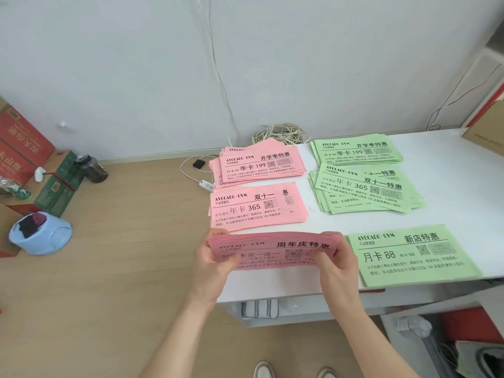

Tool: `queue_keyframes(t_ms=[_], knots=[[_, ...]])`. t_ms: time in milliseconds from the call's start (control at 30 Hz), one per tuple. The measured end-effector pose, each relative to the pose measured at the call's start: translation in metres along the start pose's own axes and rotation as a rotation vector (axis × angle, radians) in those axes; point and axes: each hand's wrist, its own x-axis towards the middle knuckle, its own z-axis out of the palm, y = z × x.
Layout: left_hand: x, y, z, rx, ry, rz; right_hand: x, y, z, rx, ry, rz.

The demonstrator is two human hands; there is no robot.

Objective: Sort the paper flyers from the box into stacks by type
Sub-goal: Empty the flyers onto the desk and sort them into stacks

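you are holding a bundle of pink flyers (275,251) by its 2 short ends, over the near left corner of the white table (450,170). your left hand (211,257) is gripping the left end, with the thumb lying on the printed face and the fingers curling underneath. your right hand (338,264) is gripping the right end the same way. the bundle is bowing up slightly in the middle, and its far edge is showing many sheets fanning a little apart.

5 stacks are lying on the table. just behind the bundle the pink 365 stack (256,208) is sitting, and behind that the pink 199 stack (259,165), its sheets splaying loosely. to the right, the green 199 stack (357,150) is lying farthest back. the green 365 stack (365,190) is sitting in front of it, its sheets skewing untidily. the green 88 stack (411,255) is resting squarely just beside your right hand.

a coil of pale cable (281,132) is lying by the wall behind the pink stacks. a cardboard box (485,132) is standing at the table's far right. on the wooden floor to your left, red cartons (21,143) and a blue basin (41,236) are sitting.
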Motion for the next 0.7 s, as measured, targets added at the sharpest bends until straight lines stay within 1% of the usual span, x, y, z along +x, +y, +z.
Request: queue_keyframes(t_ms=[100,233,367,433,500,533,600,700], knots=[[-0.008,-0.002,0.004,0.02,0.005,0.004,-0.005,0.005,0.001,-0.013,-0.005,0.007],[-0.011,-0.006,0.001,0.015,0.002,0.037,-0.003,0.008,-0.002,-0.071,0.01,-0.033],[-0.016,-0.017,-0.006,0.153,-0.01,0.053,-0.002,0.017,-0.01,-0.176,-0.027,-0.006],[-0.016,-0.019,-0.007,0.181,-0.012,0.054,-0.003,0.013,-0.014,-0.21,-0.018,-0.083],[-0.014,-0.018,-0.008,0.198,-0.016,0.059,-0.003,0.007,-0.016,-0.264,0.017,-0.218],[-0.015,-0.016,-0.009,0.203,-0.025,0.056,-0.004,0.005,-0.016,-0.329,0.005,-0.281],[-0.014,-0.016,-0.01,0.224,-0.032,0.057,-0.006,0.007,-0.016,-0.483,-0.071,-0.385],[-0.016,-0.012,-0.012,0.261,-0.044,0.062,-0.006,0.013,-0.017,-0.572,-0.099,-0.424]])
